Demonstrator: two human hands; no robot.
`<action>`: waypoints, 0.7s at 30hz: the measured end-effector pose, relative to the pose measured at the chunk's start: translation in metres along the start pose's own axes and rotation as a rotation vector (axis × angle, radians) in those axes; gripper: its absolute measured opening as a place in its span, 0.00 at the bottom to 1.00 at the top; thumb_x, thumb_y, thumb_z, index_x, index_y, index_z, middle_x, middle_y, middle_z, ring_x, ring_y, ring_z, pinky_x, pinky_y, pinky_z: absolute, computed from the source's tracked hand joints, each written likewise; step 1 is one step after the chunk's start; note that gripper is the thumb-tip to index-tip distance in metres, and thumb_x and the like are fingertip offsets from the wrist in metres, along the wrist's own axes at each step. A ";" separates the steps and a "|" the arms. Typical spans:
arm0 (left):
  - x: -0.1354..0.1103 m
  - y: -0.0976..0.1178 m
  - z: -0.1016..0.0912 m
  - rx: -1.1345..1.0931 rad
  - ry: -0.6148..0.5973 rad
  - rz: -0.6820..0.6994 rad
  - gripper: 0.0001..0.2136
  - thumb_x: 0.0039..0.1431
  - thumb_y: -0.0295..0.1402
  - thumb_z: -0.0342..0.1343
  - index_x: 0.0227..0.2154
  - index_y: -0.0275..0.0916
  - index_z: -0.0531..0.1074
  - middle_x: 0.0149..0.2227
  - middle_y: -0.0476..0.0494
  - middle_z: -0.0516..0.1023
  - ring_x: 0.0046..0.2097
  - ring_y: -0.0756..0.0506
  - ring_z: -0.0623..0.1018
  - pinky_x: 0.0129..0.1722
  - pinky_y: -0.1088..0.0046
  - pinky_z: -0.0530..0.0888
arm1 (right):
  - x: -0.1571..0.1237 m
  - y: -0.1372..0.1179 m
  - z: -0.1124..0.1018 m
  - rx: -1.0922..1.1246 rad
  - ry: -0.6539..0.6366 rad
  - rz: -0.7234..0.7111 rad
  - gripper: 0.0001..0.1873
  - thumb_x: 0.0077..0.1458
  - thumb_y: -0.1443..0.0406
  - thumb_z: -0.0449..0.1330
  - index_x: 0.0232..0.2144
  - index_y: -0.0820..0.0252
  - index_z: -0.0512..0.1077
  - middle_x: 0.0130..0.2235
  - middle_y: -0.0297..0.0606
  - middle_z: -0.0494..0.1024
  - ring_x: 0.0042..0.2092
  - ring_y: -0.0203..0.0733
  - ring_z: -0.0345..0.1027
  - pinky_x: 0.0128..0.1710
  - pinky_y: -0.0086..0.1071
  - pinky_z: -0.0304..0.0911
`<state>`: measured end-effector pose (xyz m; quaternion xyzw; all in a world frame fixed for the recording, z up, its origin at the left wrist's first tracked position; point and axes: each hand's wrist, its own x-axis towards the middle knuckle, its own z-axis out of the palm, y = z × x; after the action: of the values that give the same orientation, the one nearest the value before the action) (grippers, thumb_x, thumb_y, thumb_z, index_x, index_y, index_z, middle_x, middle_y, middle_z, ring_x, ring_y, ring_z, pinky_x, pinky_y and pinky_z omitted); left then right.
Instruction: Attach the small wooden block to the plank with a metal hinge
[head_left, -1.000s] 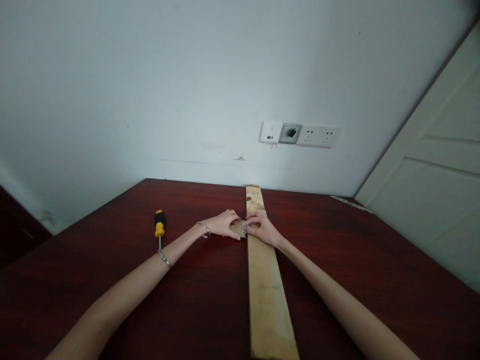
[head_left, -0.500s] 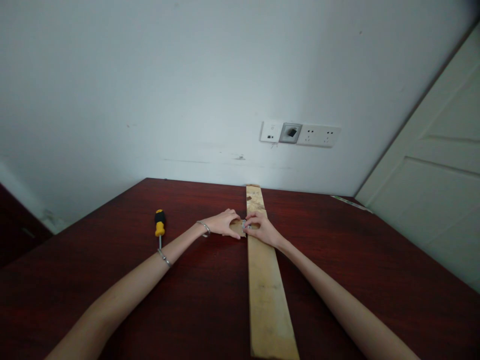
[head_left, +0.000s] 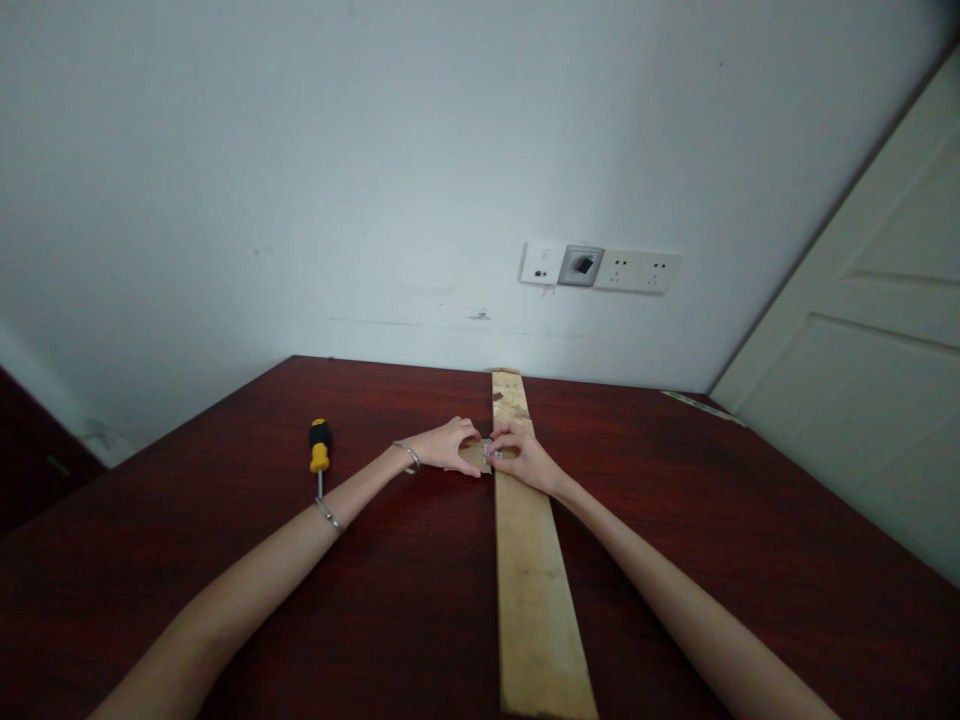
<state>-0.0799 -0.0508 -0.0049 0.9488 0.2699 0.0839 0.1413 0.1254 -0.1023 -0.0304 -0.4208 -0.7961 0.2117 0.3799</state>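
Note:
A long pale wooden plank [head_left: 532,590] lies lengthwise on the dark red table, pointing at the wall. Against its left side is a small flat brown board [head_left: 472,459], partly covered by my left hand [head_left: 448,446], whose thumb and fingers curve around it. Where board and plank meet sits a small silvery metal piece [head_left: 488,453], possibly a hinge. My right hand [head_left: 523,459] rests over the plank with thumb and fingertips closed on this metal piece. Fingers hide much of its shape. To the left lies a screwdriver [head_left: 319,447] with a yellow and black handle, its shaft passing behind my left forearm.
The table [head_left: 405,620] runs back to a white wall [head_left: 390,180]. Wall sockets [head_left: 630,270] are mounted above the table, right of centre. A white panelled door [head_left: 885,330] borders the right side. A thin patterned strip [head_left: 701,405] lies at the far right edge.
My right fingertips have shifted very slightly at the metal piece. Otherwise the hands, plank, board and screwdriver hold the same places.

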 end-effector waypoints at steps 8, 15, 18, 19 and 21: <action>0.000 0.000 -0.001 -0.017 0.013 0.015 0.28 0.46 0.53 0.59 0.42 0.33 0.69 0.38 0.41 0.67 0.42 0.42 0.66 0.42 0.70 0.65 | -0.001 -0.001 0.000 0.011 -0.009 0.006 0.04 0.45 0.64 0.63 0.27 0.56 0.77 0.42 0.39 0.70 0.46 0.44 0.64 0.52 0.41 0.56; 0.000 0.001 0.000 -0.014 0.005 0.000 0.29 0.45 0.52 0.61 0.43 0.34 0.68 0.40 0.41 0.67 0.44 0.41 0.66 0.43 0.70 0.65 | 0.000 -0.009 -0.011 0.163 -0.003 0.040 0.13 0.45 0.65 0.61 0.37 0.54 0.77 0.43 0.37 0.73 0.48 0.44 0.65 0.53 0.41 0.55; 0.000 -0.001 0.002 0.016 0.000 0.003 0.31 0.44 0.51 0.61 0.45 0.33 0.68 0.41 0.40 0.68 0.45 0.41 0.65 0.45 0.69 0.64 | 0.002 -0.006 -0.017 0.293 0.044 0.094 0.13 0.48 0.64 0.57 0.37 0.55 0.77 0.44 0.38 0.75 0.48 0.46 0.66 0.53 0.41 0.56; 0.000 -0.001 0.002 0.025 0.000 0.006 0.31 0.45 0.51 0.61 0.46 0.32 0.68 0.41 0.40 0.68 0.45 0.41 0.65 0.46 0.68 0.64 | 0.002 -0.003 -0.018 0.326 0.064 0.111 0.13 0.48 0.64 0.57 0.36 0.55 0.77 0.43 0.38 0.76 0.48 0.46 0.66 0.53 0.41 0.56; 0.000 -0.002 0.003 0.037 0.000 0.011 0.32 0.44 0.52 0.61 0.46 0.31 0.67 0.42 0.39 0.68 0.45 0.40 0.65 0.46 0.68 0.64 | 0.003 0.005 -0.018 0.377 0.104 0.137 0.13 0.47 0.64 0.56 0.35 0.56 0.77 0.43 0.37 0.77 0.48 0.47 0.66 0.53 0.41 0.56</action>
<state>-0.0802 -0.0495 -0.0087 0.9527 0.2660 0.0799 0.1234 0.1410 -0.0970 -0.0209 -0.4060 -0.6913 0.3602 0.4771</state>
